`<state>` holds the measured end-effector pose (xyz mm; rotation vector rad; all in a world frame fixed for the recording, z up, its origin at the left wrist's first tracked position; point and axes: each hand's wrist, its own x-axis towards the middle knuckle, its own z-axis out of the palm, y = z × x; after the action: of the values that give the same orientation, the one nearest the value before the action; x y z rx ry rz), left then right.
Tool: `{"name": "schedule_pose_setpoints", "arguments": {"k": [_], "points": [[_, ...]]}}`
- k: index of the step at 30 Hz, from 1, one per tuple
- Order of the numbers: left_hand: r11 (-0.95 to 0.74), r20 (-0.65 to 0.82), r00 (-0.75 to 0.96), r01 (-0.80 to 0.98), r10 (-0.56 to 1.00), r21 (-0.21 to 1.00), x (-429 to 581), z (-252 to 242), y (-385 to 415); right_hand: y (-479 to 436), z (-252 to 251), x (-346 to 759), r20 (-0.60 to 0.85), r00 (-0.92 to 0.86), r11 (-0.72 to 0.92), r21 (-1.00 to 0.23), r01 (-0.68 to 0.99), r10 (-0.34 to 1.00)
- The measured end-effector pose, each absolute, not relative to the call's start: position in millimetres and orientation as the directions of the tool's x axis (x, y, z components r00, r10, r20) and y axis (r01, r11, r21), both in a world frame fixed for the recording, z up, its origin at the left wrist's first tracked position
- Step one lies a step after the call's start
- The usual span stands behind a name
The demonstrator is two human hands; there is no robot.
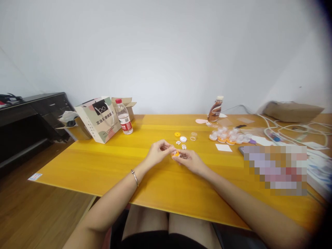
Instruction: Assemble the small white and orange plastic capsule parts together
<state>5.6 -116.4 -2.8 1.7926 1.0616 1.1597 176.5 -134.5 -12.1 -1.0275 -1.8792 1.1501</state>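
Between both hands, just above the table, is a small orange and clear plastic piece point(175, 154). My left hand point(160, 152) pinches it from the left, with fingertips at its top. From the right, my right hand point(190, 160) has thumb and fingers closed around it, so part of it is hidden. Beyond the hands lie an orange disc point(177, 134), a white disc point(183, 139) and a clear plastic cup point(193, 136). Two small white cutout pieces with reddish marks, one point(178, 142) left of the other point(184, 147), lie closer to my fingers.
Several clear-topped plastic pieces point(229, 136) with orange or white bases cluster at right, behind a white card point(223, 147). A brown drink bottle point(215, 109) stands behind. At left are a water bottle point(124, 117), a paper bag point(100, 119) and boxes. Cables point(267, 128) trail at far right.
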Motion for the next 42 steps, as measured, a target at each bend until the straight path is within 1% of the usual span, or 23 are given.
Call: {"name": "schedule_pose_setpoints", "arguments": {"k": [3,4,5,6,9,10,11,13,14,15,17,18,19,20,22,25,29,31,33,35,37,40,42], "points": [[-0.436,0.326,0.490,0.128,0.809,0.891,0.0,10.5,-119.3,-131.0,-10.5,180.5,0.078,-0.505,0.174,-0.974,0.147,0.860],[-0.455,0.335,0.550,0.093,0.765,0.885,-1.6,14.1,-120.7,-130.3,-9.8,181.5,0.068,-0.506,0.151,-0.981,0.125,0.860],[-0.472,0.348,0.571,0.079,0.743,0.878,-2.6,16.4,-121.9,-129.7,-9.3,182.3,0.064,-0.502,0.140,-0.984,0.115,0.863],[-0.485,0.356,0.559,0.096,0.749,0.869,-3.1,17.5,-122.9,-129.4,-9.1,182.9,0.066,-0.494,0.139,-0.984,0.112,0.867],[-0.468,0.350,0.403,0.248,0.846,0.848,-3.0,16.2,-124.0,-129.9,-10.1,183.4,0.073,-0.482,0.159,-0.977,0.142,0.873],[-0.459,0.335,0.394,0.281,0.856,0.842,-3.1,15.8,-124.1,-130.3,-10.7,183.2,0.066,-0.485,0.162,-0.974,0.160,0.872],[-0.464,0.317,0.435,0.286,0.842,0.839,-3.5,15.9,-124.2,-130.8,-11.3,182.9,0.057,-0.487,0.162,-0.971,0.176,0.871],[-0.505,0.300,0.581,0.227,0.757,0.833,-4.6,17.6,-125.2,-131.4,-11.9,182.3,0.045,-0.492,0.165,-0.965,0.202,0.869],[-0.529,0.311,0.623,0.197,0.718,0.825,-4.9,18.5,-125.8,-131.3,-11.9,182.1,0.047,-0.493,0.170,-0.963,0.209,0.869],[-0.549,0.342,0.600,0.199,0.723,0.812,-4.8,18.9,-126.3,-131.1,-11.7,182.1,0.053,-0.491,0.179,-0.961,0.213,0.870],[-0.544,0.391,0.443,0.297,0.807,0.785,-3.2,17.0,-126.5,-130.0,-11.3,182.9,0.074,-0.480,0.203,-0.953,0.224,0.874],[-0.517,0.387,0.377,0.354,0.842,0.779,-2.0,14.9,-126.0,-129.5,-11.3,183.7,0.081,-0.474,0.214,-0.948,0.235,0.877],[-0.490,0.366,0.349,0.395,0.862,0.777,-1.0,12.4,-125.2,-129.1,-11.5,184.6,0.085,-0.472,0.223,-0.943,0.245,0.878],[-0.475,0.341,0.357,0.414,0.870,0.777,-0.4,10.0,-124.4,-129.0,-11.9,185.6,0.086,-0.475,0.230,-0.940,0.254,0.876],[-0.492,0.322,0.426,0.390,0.846,0.778,-0.9,7.1,-123.3,-129.6,-13.2,187.2,0.079,-0.496,0.230,-0.940,0.252,0.865],[-0.557,0.361,0.518,0.293,0.775,0.777,-5.6,10.9,-125.1,-131.3,-15.3,187.8,0.059,-0.532,0.203,-0.955,0.217,0.845],[-0.571,0.340,0.652,0.175,0.677,0.802,-7.4,20.3,-131.3,-130.5,-15.4,185.2,0.054,-0.550,0.162,-0.975,0.151,0.834],[-0.588,0.376,0.606,0.193,0.701,0.785,-3.7,19.8,-132.5,-129.1,-14.3,184.4,0.089,-0.521,0.194,-0.969,0.151,0.849],[-0.576,0.407,0.476,0.292,0.780,0.764,0.5,15.9,-131.5,-128.4,-13.1,184.8,0.126,-0.499,0.256,-0.946,0.200,0.857],[-0.531,0.381,0.408,0.365,0.830,0.765,2.2,12.2,-129.5,-129.0,-12.3,186.1,0.136,-0.509,0.299,-0.920,0.253,0.850],[-0.525,0.341,0.475,0.334,0.811,0.783,0.3,12.2,-128.6,-130.2,-11.9,187.5,0.117,-0.533,0.302,-0.913,0.273,0.838],[-0.545,0.336,0.626,0.171,0.704,0.821,-4.5,18.2,-131.7,-130.7,-11.7,188.2,0.101,-0.554,0.295,-0.916,0.273,0.826],[-0.539,0.362,0.629,0.109,0.688,0.835,-5.3,21.1,-135.0,-130.2,-11.6,188.1,0.136,-0.539,0.318,-0.912,0.260,0.831]]}}
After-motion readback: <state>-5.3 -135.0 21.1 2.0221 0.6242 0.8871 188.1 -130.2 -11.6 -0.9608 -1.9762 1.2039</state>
